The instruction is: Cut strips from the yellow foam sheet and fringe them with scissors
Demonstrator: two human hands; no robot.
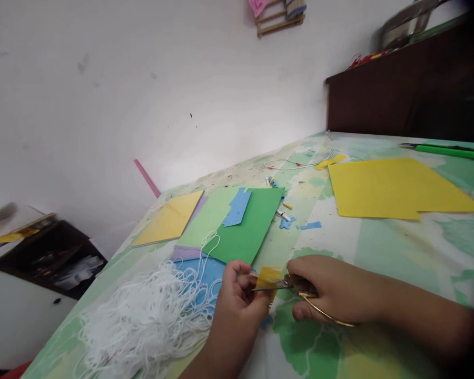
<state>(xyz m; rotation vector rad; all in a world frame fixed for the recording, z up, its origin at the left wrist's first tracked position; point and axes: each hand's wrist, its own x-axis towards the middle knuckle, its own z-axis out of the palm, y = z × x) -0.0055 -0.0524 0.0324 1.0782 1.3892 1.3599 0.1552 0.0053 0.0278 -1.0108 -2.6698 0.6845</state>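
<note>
My left hand [243, 300] pinches a small piece of yellow paper [269, 276] near the front of the table. In my right hand [332, 287] is a pair of scissors [284, 284] with gold-coloured handles, my fingers closed around them. The blades point left and lie across the yellow piece, close to my left fingertips. How far the blades are parted I cannot tell. Left of my left hand lies a large tangle of white string [146, 321]. Just beyond my hands are overlapping sheets, with a green sheet [256, 226] nearest and a cut blue piece [237, 208] on it.
A large yellow sheet [379, 189] with a cut-out corner lies at the right. Blue scraps [311, 225] and crayons sit mid-table. A yellow-orange pad [168, 218] is at the left. A green-handled tool [450, 151] lies by the dark cabinet [379, 95]. A wall rises behind.
</note>
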